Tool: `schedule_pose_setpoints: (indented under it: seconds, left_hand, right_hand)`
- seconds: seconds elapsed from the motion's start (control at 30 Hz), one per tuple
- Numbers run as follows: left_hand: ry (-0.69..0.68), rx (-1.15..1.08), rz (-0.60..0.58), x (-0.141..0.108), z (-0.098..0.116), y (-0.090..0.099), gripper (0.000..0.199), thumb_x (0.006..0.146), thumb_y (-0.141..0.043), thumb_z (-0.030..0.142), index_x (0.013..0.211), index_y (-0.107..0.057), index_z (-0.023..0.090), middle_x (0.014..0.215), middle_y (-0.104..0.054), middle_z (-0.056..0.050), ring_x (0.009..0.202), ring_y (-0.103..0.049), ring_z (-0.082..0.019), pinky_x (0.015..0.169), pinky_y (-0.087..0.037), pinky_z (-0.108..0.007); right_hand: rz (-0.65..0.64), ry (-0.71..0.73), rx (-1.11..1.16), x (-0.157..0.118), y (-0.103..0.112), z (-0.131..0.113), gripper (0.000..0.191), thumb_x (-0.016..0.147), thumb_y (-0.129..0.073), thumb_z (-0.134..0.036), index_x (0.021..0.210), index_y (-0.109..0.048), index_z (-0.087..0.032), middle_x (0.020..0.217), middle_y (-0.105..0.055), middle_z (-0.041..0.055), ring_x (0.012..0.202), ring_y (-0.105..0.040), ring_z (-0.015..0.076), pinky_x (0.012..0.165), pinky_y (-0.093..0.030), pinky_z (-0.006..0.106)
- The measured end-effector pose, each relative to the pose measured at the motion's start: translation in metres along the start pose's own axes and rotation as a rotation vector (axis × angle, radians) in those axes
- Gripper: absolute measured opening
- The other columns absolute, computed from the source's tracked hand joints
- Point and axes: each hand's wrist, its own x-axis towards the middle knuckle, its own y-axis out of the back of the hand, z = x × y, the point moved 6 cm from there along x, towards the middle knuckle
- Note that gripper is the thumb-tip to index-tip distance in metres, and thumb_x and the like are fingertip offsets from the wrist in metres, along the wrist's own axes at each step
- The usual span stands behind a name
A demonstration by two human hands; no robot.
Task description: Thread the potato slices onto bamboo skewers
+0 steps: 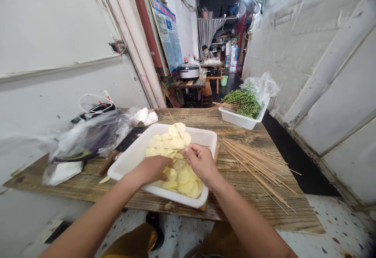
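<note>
Pinching a thin bamboo skewer (196, 147) among the potato slices, the right hand (201, 163) sits closed, its fingers bunched together, though they partly hide the skewer. The left hand (151, 168) curves down over the slices, and whether it grips anything cannot be told. Both hands are above a white plastic tray (138, 152), which holds a heap of pale, thin potato slices (183, 177), too many and too overlapped to count. At least two more skewers pass through the slices at the far side of the heap, one tilting upward. The tray rests on a weathered wooden table (264, 211), with a loose pile of bamboo skewers (255, 168) just to its right. Farther right and far, a second white tray (237, 119) holds one mound of green sprigs (245, 103), with a clear plastic bag (261, 87) behind it. Left of the first tray lies one dark plastic bag (91, 136). Down the far passage are one rice cooker (188, 71), one seated person (206, 53), one green bucket (223, 80) and one wall poster (167, 33), whose writing is too small to read.
</note>
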Motion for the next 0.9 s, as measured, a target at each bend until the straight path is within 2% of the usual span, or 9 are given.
schedule_pose_setpoints:
  seconds: [0.17,0.3,0.4,0.47,0.6,0.73,0.8,0.9]
  left_hand:
    - [-0.031,-0.081,-0.014,0.000,-0.006,-0.004,0.045,0.061,-0.064,0.025,0.106,-0.063,0.028,0.100,-0.068,-0.006,0.092,-0.062,-0.026,0.072,-0.042,-0.029]
    - [-0.030,-0.051,-0.028,0.002,-0.006,-0.007,0.037,0.060,-0.061,0.023,0.097,-0.067,0.026,0.094,-0.069,-0.006,0.086,-0.063,-0.025,0.070,-0.043,-0.029]
    - [-0.037,-0.052,-0.060,0.002,-0.003,-0.008,0.058,0.058,-0.062,0.020,0.115,-0.059,0.028,0.104,-0.067,-0.006,0.090,-0.062,-0.026,0.071,-0.044,-0.030]
    - [-0.044,-0.048,-0.096,0.002,-0.002,-0.008,0.064,0.056,-0.062,0.019,0.120,-0.056,0.028,0.110,-0.065,-0.007,0.095,-0.061,-0.027,0.075,-0.044,-0.031]
    - [-0.099,-0.084,-0.084,0.001,0.000,-0.006,0.053,0.058,-0.061,0.020,0.111,-0.061,0.026,0.101,-0.068,-0.005,0.089,-0.062,-0.025,0.070,-0.043,-0.028]
    - [-0.204,-0.218,-0.012,-0.002,0.008,0.000,0.027,0.071,-0.055,0.029,0.094,-0.067,0.024,0.085,-0.068,-0.003,0.077,-0.061,-0.019,0.065,-0.040,-0.024]
    - [-0.247,-0.283,0.010,-0.002,0.015,0.001,0.026,0.075,-0.052,0.037,0.091,-0.068,0.023,0.080,-0.067,-0.002,0.071,-0.059,-0.017,0.062,-0.038,-0.023]
    - [-0.257,-0.303,-0.003,0.001,0.026,-0.001,0.036,0.069,-0.059,0.043,0.097,-0.066,0.023,0.075,-0.065,-0.001,0.066,-0.058,-0.017,0.058,-0.036,-0.023]
  right_hand:
    - [0.009,-0.005,0.009,0.000,0.000,-0.001,0.024,0.080,-0.047,-0.034,0.075,-0.059,-0.014,0.044,-0.037,-0.0073,0.042,-0.031,0.0072,0.040,-0.022,0.019]
    - [0.003,0.021,0.014,0.001,0.000,0.000,0.024,0.080,-0.048,-0.034,0.075,-0.059,-0.013,0.042,-0.035,-0.0084,0.039,-0.029,0.0065,0.040,-0.022,0.019]
    - [0.000,0.030,0.022,0.001,0.000,0.002,0.023,0.080,-0.049,-0.034,0.075,-0.059,-0.014,0.041,-0.033,-0.0093,0.038,-0.027,0.0061,0.039,-0.021,0.019]
    - [-0.006,0.024,0.033,0.001,-0.001,0.003,0.023,0.081,-0.049,-0.034,0.075,-0.059,-0.014,0.041,-0.033,-0.0094,0.038,-0.027,0.0060,0.039,-0.020,0.019]
    - [-0.001,0.001,0.041,0.000,-0.001,0.001,0.023,0.080,-0.049,-0.034,0.074,-0.058,-0.014,0.042,-0.036,-0.0086,0.038,-0.027,0.0058,0.039,-0.019,0.019]
    - [-0.006,-0.009,0.054,0.000,-0.001,0.000,0.022,0.080,-0.049,-0.033,0.076,-0.059,-0.014,0.042,-0.035,-0.0091,0.038,-0.027,0.0058,0.038,-0.020,0.018]
    - [-0.006,-0.011,0.058,0.000,-0.001,0.000,0.022,0.080,-0.050,-0.033,0.076,-0.059,-0.014,0.041,-0.035,-0.0093,0.038,-0.027,0.0058,0.038,-0.021,0.018]
    - [-0.001,-0.018,0.049,0.000,0.000,0.000,0.022,0.080,-0.050,-0.034,0.077,-0.060,-0.014,0.042,-0.037,-0.0091,0.037,-0.028,0.0058,0.039,-0.023,0.018]
